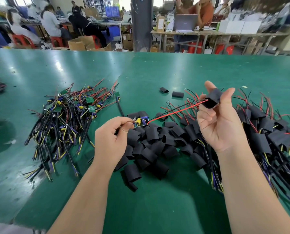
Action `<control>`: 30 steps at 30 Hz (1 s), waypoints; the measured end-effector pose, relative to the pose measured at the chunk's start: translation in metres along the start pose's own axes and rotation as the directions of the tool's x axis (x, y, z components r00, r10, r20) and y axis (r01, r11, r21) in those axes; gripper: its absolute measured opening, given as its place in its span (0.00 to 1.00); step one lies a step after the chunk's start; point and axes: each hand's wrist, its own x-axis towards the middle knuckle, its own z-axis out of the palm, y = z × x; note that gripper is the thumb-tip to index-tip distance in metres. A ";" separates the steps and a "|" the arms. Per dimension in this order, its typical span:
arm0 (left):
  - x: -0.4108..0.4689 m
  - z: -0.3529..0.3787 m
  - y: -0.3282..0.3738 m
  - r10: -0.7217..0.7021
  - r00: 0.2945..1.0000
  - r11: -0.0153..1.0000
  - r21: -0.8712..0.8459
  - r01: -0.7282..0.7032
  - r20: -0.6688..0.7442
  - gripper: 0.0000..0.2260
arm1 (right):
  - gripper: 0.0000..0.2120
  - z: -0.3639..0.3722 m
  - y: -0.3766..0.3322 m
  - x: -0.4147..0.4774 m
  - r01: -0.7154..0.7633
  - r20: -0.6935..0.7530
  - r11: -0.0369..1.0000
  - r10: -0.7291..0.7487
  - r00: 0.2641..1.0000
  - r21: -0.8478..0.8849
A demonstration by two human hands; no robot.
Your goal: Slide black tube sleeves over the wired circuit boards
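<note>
My left hand (113, 135) pinches the cable end of a wired circuit board (141, 122) with a yellow capacitor and a blue part, held just above the table. Its red and black leads (174, 110) stretch right into the open mouth of a black tube sleeve (212, 99). My right hand (220, 119) holds that sleeve raised between thumb and fingertips, palm toward me. A heap of loose black sleeves (151, 149) lies between my forearms.
A pile of bare wired boards (70, 115) lies to the left on the green table (157, 73). Sleeved boards (267, 137) are stacked at the right. Two stray sleeves (172, 92) sit farther back. People work at benches beyond the table.
</note>
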 end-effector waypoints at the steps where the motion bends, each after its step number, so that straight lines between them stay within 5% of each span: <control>1: 0.000 0.000 -0.001 -0.001 1.000 1.000 0.004 0.001 0.000 0.06 | 0.23 0.001 0.001 0.000 0.003 0.003 1.000 -0.003 1.000 -0.010; 6: 0.000 0.003 -0.002 -0.016 1.000 0.999 0.034 0.016 0.016 0.04 | 0.19 0.008 0.018 -0.006 0.030 0.002 0.997 -0.030 1.000 -0.076; 13: -0.003 0.008 0.006 -0.046 0.999 0.999 -0.026 0.047 0.016 0.05 | 0.14 0.018 0.068 -0.014 -0.158 -0.059 0.954 0.148 0.987 -0.255; 19: -0.002 0.007 0.010 -0.079 0.997 0.996 -0.046 0.080 0.018 0.06 | 0.16 0.010 0.069 -0.013 -0.137 -0.037 0.936 0.132 0.991 -0.325; 26: -0.003 0.008 0.011 -0.081 0.996 0.996 -0.031 0.082 0.024 0.06 | 0.07 0.013 0.071 -0.015 -0.123 -0.053 0.931 0.112 0.992 -0.343; 30: -0.003 0.008 0.009 -0.076 0.997 0.997 -0.004 0.076 -0.008 0.06 | 0.14 0.014 0.071 -0.015 -0.126 -0.073 0.874 0.103 0.992 -0.470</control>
